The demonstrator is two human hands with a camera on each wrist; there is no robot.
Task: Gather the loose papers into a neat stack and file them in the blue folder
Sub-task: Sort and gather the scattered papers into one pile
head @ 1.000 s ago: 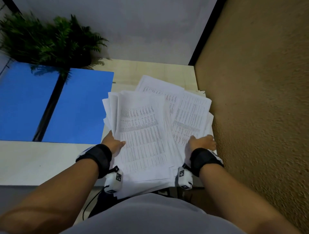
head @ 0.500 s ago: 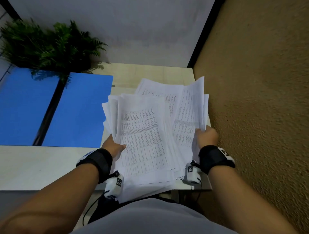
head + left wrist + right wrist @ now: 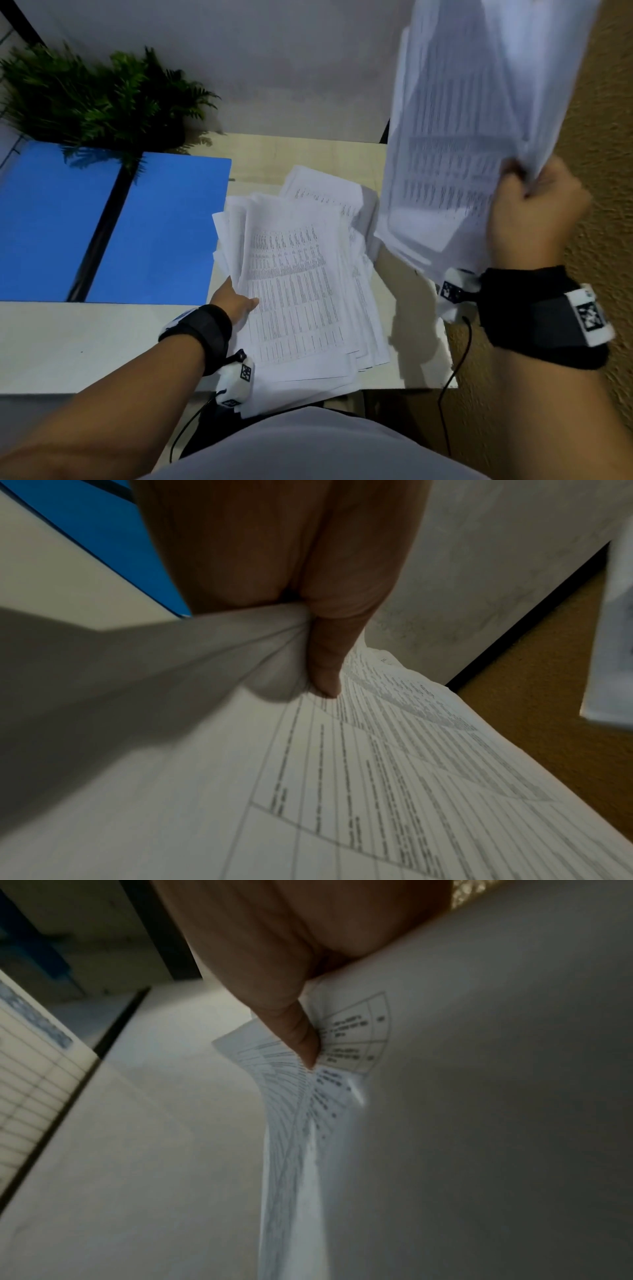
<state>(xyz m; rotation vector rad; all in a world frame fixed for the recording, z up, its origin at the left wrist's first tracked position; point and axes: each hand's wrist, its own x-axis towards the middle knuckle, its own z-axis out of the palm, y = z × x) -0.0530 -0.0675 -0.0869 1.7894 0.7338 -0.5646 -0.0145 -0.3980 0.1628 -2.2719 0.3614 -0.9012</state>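
A messy pile of printed sheets point(image 3: 301, 291) lies on the pale table point(image 3: 85, 346), its near edge hanging over the table's front. My left hand point(image 3: 236, 303) grips the pile's left edge, thumb on top, and the left wrist view shows the thumb point(image 3: 325, 669) pressing into the bunched paper point(image 3: 377, 777). My right hand point(image 3: 527, 212) holds a lifted bundle of sheets point(image 3: 462, 137) high at the right, tilted up. Its thumb point(image 3: 301, 1039) pinches that bundle's edge point(image 3: 445, 1123). The open blue folder point(image 3: 161, 233) lies flat to the left of the pile.
A green fern point(image 3: 96, 99) stands behind the folder at the back left. A rough tan wall point(image 3: 603, 171) runs close along the right side of the table. A white wall point(image 3: 274, 68) closes off the back. Black wrist cables hang below the table's front edge.
My right hand has lifted a bundle of sheets off the right side of the pile, high above the table. My left hand has stayed at the pile's left edge.
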